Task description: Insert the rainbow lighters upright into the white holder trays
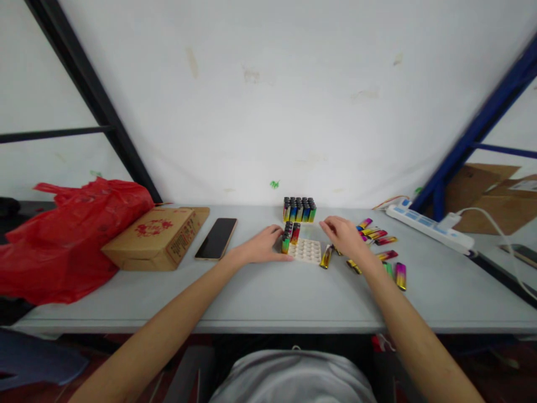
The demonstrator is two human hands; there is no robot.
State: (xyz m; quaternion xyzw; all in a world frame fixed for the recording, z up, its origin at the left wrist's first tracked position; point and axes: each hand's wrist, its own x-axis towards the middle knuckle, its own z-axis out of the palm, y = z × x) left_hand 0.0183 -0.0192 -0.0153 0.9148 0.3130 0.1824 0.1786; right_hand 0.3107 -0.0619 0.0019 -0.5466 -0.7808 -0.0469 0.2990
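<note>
The white dimpled tray point(307, 251) lies on the worktop point(268, 296) between the hands: the left hand point(262, 246) rests flat at its left edge, fingers loosely together, beside three upright lighters point(290, 235). The right hand point(344, 235) hovers just right of the tray, fingers relaxed and holding nothing, over scattered rainbow-coloured lighters point(384, 249).

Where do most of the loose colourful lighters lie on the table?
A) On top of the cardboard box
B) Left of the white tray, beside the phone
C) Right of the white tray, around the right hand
C: the loose lighters lie scattered right of the white tray, around the right hand.
</note>
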